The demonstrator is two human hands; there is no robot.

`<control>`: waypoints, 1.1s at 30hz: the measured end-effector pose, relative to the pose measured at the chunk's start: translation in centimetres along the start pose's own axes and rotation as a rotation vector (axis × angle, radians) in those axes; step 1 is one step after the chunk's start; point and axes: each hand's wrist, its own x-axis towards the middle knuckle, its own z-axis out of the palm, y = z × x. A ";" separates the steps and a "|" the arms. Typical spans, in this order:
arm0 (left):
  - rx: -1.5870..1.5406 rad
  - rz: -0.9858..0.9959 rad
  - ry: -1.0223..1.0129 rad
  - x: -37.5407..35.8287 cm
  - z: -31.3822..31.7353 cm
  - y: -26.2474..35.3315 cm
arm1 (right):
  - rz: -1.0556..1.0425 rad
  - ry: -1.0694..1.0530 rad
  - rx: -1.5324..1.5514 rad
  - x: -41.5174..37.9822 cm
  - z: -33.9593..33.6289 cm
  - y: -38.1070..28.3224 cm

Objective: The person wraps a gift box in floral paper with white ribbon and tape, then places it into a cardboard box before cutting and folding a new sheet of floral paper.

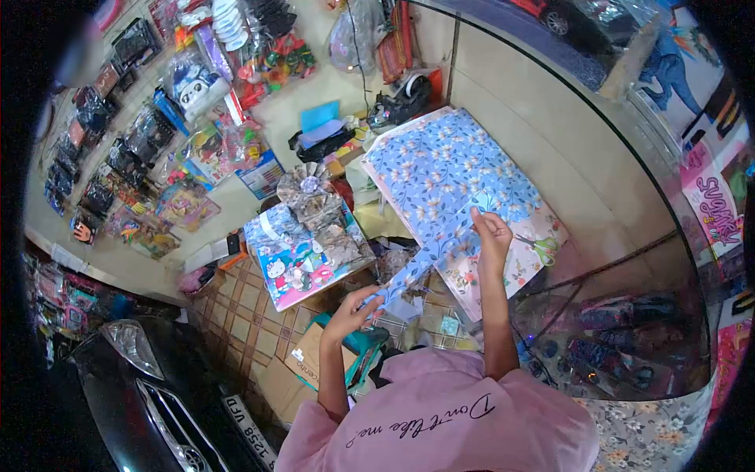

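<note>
A long strip of blue floral wrapping paper (410, 271) stretches slantwise between my two hands. My left hand (354, 312) pinches its lower end, fingers closed. Higher up and to the right, my right hand (491, 230) grips the other end between thumb and fingers. Beneath the right hand lie large sheets of blue floral wrapping paper (456, 161) on top of a cream flowered sheet (539, 228). Scissors with green handles (543, 250) rest on the cream sheet, right of my right hand. Left of the sheets sits a Hello Kitty box (295, 275) with wrapped gifts (314, 208) on it.
A black tape dispenser (405, 98) stands behind the sheets. A cardboard box (314, 358) is on the tiled floor below my left hand. A black toy car (157, 393) fills the lower left. Packaged goods (145, 157) hang along the left wall. A glass case (629, 330) is at right.
</note>
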 end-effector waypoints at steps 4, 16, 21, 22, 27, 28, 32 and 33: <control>-0.038 0.001 -0.131 -1.3 -2.6 -0.8 | 0.091 -0.169 -0.116 -0.7 -0.4 0.6; 0.269 -0.130 -0.363 -4.5 -8.1 1.8 | -0.059 -1.538 -0.920 -11.4 4.3 -0.8; 0.334 -0.010 -0.315 -5.3 -11.9 -0.8 | 0.381 -1.570 -0.634 -13.1 2.4 2.7; 0.297 -0.144 -0.232 -6.1 -12.6 -0.8 | 0.552 -1.532 -0.635 -13.2 2.0 2.6; 0.234 -0.214 -0.169 -7.8 -15.2 -1.9 | 0.693 -1.443 -0.634 -14.4 1.4 2.4; 0.231 -0.218 -0.186 -7.8 -15.4 -2.1 | 0.694 -1.443 -0.646 -14.7 1.7 2.0; 0.236 -0.173 -0.244 -7.2 -16.9 -5.4 | 0.700 -1.462 -0.657 -15.6 1.6 2.5; 0.223 -0.196 -0.237 -7.3 -16.9 -5.6 | 0.704 -1.451 -0.656 -16.0 1.5 2.5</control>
